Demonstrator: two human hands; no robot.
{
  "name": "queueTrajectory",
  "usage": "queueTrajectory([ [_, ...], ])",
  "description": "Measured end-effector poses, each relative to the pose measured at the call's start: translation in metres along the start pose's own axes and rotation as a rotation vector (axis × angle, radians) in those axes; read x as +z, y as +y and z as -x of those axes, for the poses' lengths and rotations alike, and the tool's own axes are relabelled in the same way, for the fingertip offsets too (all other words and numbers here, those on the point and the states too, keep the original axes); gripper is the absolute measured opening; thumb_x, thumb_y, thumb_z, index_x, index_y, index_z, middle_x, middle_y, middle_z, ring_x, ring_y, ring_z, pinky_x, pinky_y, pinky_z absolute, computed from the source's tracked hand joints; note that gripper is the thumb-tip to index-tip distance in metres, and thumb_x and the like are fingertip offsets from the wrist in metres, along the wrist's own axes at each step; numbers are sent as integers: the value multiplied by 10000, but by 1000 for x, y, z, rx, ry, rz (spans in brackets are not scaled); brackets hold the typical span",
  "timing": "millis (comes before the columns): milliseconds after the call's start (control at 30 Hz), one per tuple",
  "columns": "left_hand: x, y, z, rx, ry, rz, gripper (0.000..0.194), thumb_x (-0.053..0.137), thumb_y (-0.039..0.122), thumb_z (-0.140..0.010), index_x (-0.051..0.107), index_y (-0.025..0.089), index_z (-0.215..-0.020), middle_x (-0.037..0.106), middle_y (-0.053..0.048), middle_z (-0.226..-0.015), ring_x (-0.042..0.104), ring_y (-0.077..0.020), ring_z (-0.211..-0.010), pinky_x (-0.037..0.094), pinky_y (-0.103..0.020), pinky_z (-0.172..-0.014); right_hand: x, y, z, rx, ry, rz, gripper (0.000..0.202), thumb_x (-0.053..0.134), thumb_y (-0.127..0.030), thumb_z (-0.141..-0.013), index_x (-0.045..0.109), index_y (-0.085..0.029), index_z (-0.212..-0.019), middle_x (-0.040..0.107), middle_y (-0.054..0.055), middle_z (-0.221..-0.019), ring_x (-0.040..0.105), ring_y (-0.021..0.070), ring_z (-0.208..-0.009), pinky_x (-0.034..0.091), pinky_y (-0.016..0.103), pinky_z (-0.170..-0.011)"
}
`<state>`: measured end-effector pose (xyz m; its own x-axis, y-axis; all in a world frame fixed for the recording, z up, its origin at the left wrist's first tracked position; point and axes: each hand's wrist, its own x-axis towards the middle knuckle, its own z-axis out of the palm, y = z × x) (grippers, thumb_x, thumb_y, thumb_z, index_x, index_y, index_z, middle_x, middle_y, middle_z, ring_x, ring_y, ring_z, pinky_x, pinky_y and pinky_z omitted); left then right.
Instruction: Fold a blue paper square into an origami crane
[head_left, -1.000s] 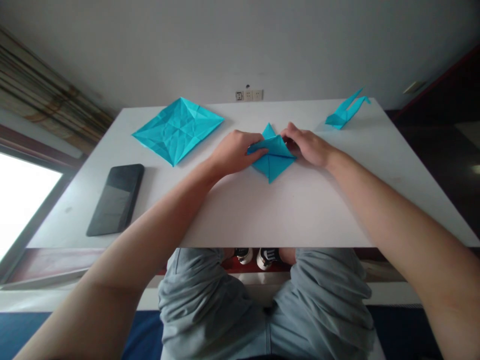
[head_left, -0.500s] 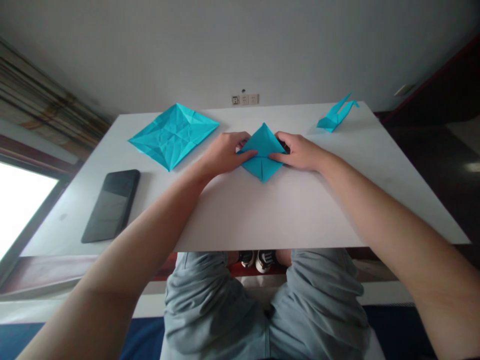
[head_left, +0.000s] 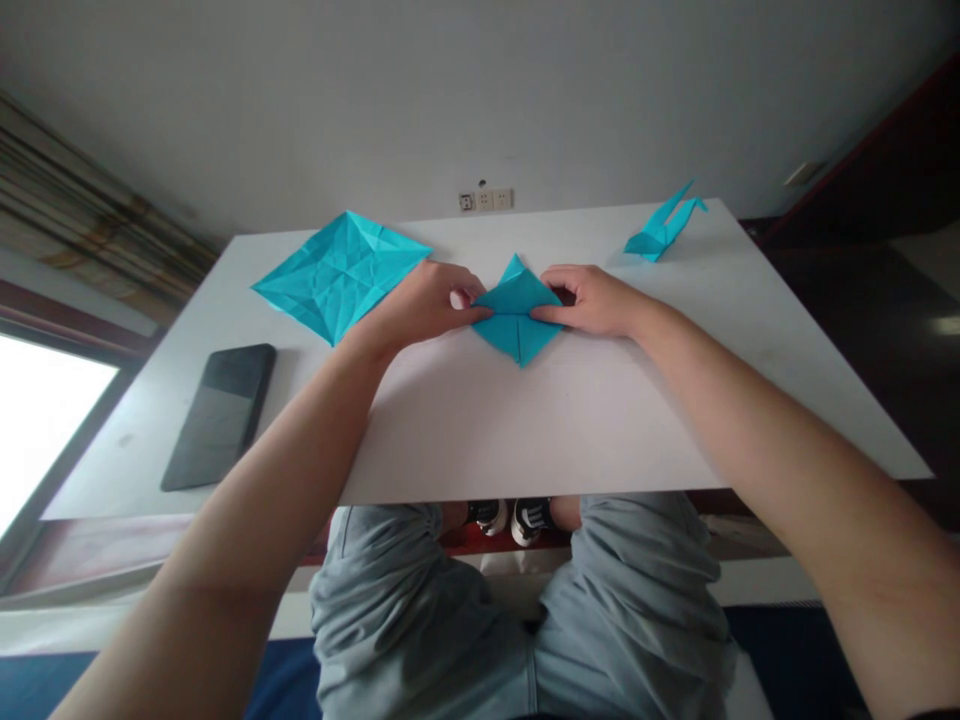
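Observation:
A folded blue origami paper (head_left: 517, 340), diamond-shaped, lies on the white table between my hands. A crease runs across its middle, and a slit runs down its lower half. My left hand (head_left: 448, 300) pinches its left corner between thumb and bent fingers. At the opposite corner, my right hand (head_left: 581, 300) has its thumb on top and its fingers curled behind the edge. The top point of the paper shows a small flap standing apart from the layer beneath.
An unfolded, creased blue sheet (head_left: 341, 275) lies at the back left, close to my left hand. A blue paper crane (head_left: 660, 238) stands at the back right. A black phone (head_left: 221, 415) lies on the left of the white table (head_left: 525, 440). Wall sockets (head_left: 486, 200) are behind.
The upper layer's top tip has shifted, so a flap now shows near the top point. My left hand has slid slightly outward to the left. The whole view has shifted a little.

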<state>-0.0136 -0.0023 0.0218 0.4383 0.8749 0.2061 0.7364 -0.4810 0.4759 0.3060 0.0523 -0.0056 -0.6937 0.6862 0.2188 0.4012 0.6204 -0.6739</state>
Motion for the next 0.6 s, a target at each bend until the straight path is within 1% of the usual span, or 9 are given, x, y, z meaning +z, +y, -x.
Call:
queueTrajectory([
  [100, 3, 0, -1, -24, 17, -12, 224, 873, 464, -985, 906, 246, -1019, 890, -73, -963, 824, -269, -903, 636, -377, -912, 1, 0, 0, -20, 10, -15, 221, 902, -495, -985, 820, -293, -1018, 842, 57, -1117, 731, 330, -1040, 550, 462, -963],
  [167, 8, 3, -2, -19, 30, -40, 232, 853, 460, -988, 891, 234, -1023, 887, -80, -985, 815, -271, -908, 627, -382, -905, 3, -1, -1, -28, 29, 34, 203, 901, -459, -972, 797, -286, -990, 829, 65, -1101, 720, 322, -1022, 545, 453, -948],
  [267, 18, 9, -3, 5, 47, -93, 255, 805, 458, -1001, 872, 224, -1076, 883, -105, -1062, 809, -290, -949, 610, -394, -897, 5, -5, -2, -35, 55, 138, 247, 900, -411, -947, 701, -276, -892, 770, 58, -1009, 673, 294, -948, 500, 422, -887],
  [333, 24, 13, -3, 20, 62, -127, 274, 778, 481, -1016, 856, 223, -1066, 875, -126, -1088, 804, -309, -972, 605, -414, -906, 6, -9, -2, -51, 60, 164, 230, 878, -387, -955, 690, -272, -894, 763, 63, -1006, 684, 299, -957, 493, 422, -898],
  [467, 31, 15, -6, 26, 86, -163, 290, 720, 491, -1058, 821, 228, -988, 869, -137, -1076, 797, -325, -992, 611, -446, -938, 9, -12, -2, -83, 69, 161, 92, 814, -351, -1001, 786, -266, -978, 834, 97, -1101, 753, 344, -1081, 525, 444, -990],
  [533, 30, 14, -6, 26, 92, -132, 274, 731, 483, -1057, 827, 235, -991, 879, -124, -1067, 802, -319, -999, 618, -437, -949, 9, -11, -2, -86, 76, 157, 94, 800, -358, -1016, 819, -266, -1010, 859, 101, -1120, 764, 352, -1090, 530, 447, -998],
  [600, 28, 15, -5, 9, 101, -82, 255, 744, 471, -1064, 853, 241, -1048, 896, -107, -1074, 814, -308, -1007, 623, -417, -953, 9, -8, -3, -85, 86, 152, 120, 801, -381, -1024, 837, -267, -1024, 872, 95, -1109, 765, 349, -1062, 529, 445, -985],
])
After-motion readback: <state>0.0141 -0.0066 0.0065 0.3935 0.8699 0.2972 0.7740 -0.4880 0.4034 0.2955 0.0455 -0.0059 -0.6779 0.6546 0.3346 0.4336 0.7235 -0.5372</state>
